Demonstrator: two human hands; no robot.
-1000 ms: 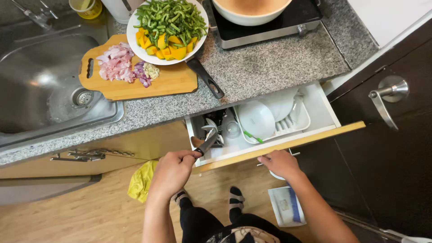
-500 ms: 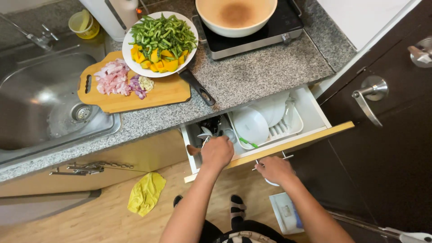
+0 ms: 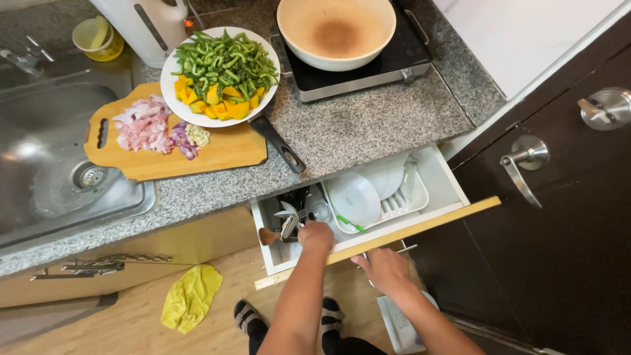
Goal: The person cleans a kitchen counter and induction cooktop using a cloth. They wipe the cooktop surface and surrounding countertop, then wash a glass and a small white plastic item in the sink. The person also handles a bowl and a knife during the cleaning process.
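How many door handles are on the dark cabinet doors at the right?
2. One lever handle sits on the dark door just right of the open drawer; the second handle is higher, near the right edge. More may lie outside the view.

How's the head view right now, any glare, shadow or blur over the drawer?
Head view: sharp overall, evenly lit. Glare on the sink. The drawer interior is shadowed around the utensils, where the left hand reaches. Right hand is clear. Edges curve slightly from wide-angle distortion.

one cutting board (image 3: 197,154), one pan (image 3: 336,31), one plate (image 3: 220,69) (vegetables), two hands (image 3: 316,235).
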